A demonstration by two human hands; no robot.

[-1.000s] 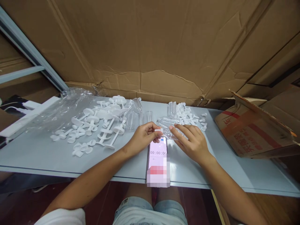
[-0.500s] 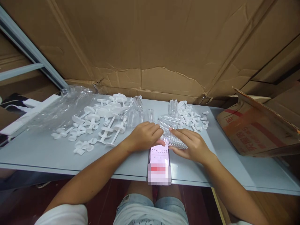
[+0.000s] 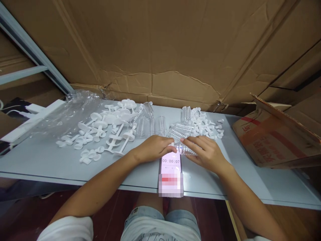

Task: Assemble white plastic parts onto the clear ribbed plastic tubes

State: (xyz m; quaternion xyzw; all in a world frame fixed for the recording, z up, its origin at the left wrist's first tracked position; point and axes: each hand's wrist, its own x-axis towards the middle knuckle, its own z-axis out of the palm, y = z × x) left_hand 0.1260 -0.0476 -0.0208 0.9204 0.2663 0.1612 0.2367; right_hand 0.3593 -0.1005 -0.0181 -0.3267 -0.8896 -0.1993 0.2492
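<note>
My left hand and my right hand meet above a phone whose screen shows a running timer. Between their fingertips lies a clear ribbed plastic tube, held by my right hand, with a small white piece at its left end pinched by my left fingers. Just behind the hands lie more clear tubes.
White plunger-like parts are spread over the left of the grey table. Small white caps lie at the right. A crumpled clear bag sits far left, an open cardboard box at the right, a cardboard wall behind.
Both hands have come down closer to the phone and pressed together on the clear tube. The timer has advanced to 00:00:07.
</note>
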